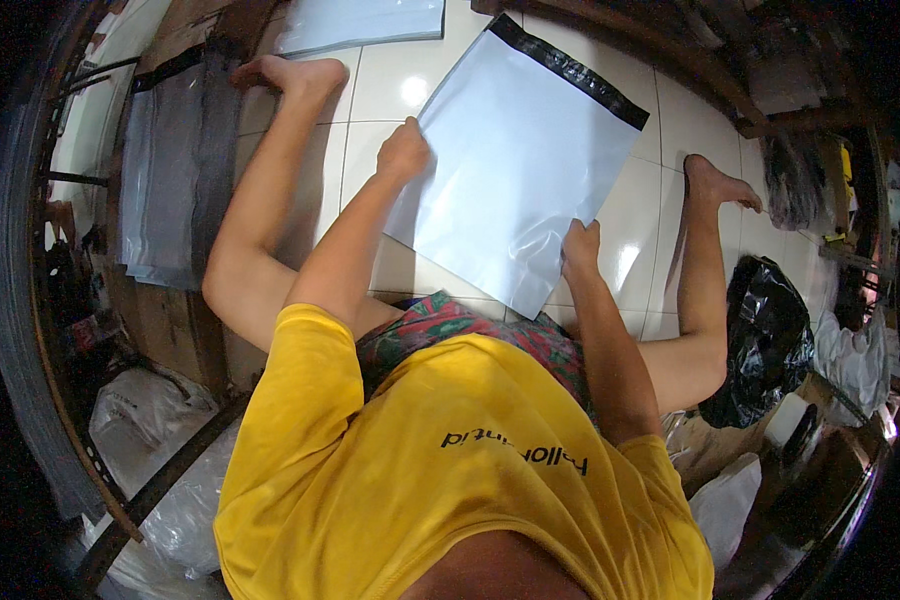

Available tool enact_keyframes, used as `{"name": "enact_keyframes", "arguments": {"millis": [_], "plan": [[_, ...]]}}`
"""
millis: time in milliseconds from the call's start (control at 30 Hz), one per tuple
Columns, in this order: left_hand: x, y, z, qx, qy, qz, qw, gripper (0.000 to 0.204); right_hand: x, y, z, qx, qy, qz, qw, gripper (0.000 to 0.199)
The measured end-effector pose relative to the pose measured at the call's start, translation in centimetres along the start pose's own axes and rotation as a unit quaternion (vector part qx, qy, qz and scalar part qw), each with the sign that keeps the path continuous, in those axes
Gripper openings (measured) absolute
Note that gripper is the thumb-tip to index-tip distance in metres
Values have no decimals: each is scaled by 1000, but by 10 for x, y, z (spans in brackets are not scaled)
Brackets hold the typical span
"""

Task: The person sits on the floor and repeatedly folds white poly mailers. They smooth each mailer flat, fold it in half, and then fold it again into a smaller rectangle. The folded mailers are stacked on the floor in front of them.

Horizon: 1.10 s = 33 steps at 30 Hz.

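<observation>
My left hand [402,150] is closed in a pinch on the left edge of a large white plastic mailer bag [515,160]. My right hand [579,247] grips the bag's lower right edge, fingers curled over it. Between the two hands the bag hangs tilted as a diamond above the tiled floor [380,80], in front of my knees, its black sealing strip [568,68] along the far top edge.

Risks noted. The film looks thin and slick; both holds sit at the very margin, so a slack pinch on either side would likely let the sheet slide out and drop. The lower corner creases and buckles near my right hand, which suggests the film folds easily; a fold could catch the strip against the bag's face, if the strip is adhesive. I judge the glossy tiles would let a dropped bag skate away.

Materials. The bag is smooth, semi-gloss, pale grey-white, rectangular and flat, apparently unfilled. The floor tiles are white, glazed, with a bright reflection. At my left lies a flat stack of grey bags [165,190], also with dark bands. At my right sits a crumpled black plastic sack [765,340], shiny and bulging. Another pale bag [360,22] lies further ahead on the floor.
</observation>
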<state>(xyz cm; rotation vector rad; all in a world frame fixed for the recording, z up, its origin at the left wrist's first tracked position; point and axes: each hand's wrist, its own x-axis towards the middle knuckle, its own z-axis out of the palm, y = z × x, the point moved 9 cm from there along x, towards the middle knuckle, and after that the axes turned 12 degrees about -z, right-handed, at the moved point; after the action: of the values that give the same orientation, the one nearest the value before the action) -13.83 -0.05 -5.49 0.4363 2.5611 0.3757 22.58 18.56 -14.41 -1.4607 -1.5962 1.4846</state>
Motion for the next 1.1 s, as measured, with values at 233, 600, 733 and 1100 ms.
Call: {"name": "enact_keyframes", "arguments": {"millis": [233,600,733,1100], "plan": [[4,-9,-8,-109,-3,-1,994,40,2,-26,-14,-88,15,-129,988,27],[-125,-14,-76,-344,-31,42,937,31,-76,-236,-41,-143,-91,-258,951,26],[-156,-39,-123,-490,-50,45,869,27,-98,-306,-18,-131,-136,-332,924,30],[-25,-99,-305,-457,139,91,874,26,-16,-434,219,-122,-175,-445,870,35]]}}
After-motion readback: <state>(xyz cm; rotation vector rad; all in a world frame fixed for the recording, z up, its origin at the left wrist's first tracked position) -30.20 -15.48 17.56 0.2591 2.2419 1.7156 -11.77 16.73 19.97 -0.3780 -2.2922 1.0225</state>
